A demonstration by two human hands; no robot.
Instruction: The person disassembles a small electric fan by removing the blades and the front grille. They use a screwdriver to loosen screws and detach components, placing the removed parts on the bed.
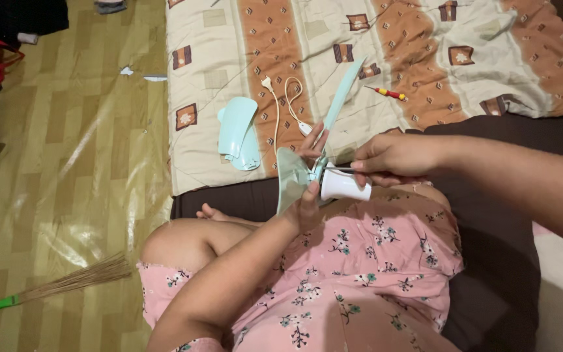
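My left hand (310, 176) grips the hub of a pale green fan blade unit (292, 176) with a white cylindrical motor piece (345, 186) sticking out to the right. One long blade (343, 94) rises up and away over the bed. My right hand (392, 158) holds a thin metal tool (339, 169), its tip set against the hub just above the white piece. Both hands work above my lap, which is covered by pink flowered cloth (360, 274).
A patterned cream and orange bedspread (425, 58) carries two pale green plastic covers (239, 133), a white cord with plug (285, 104) and a red-handled screwdriver (388, 93). A straw broom with green handle (53, 287) lies on the glossy floor at left. Bags stand at far left.
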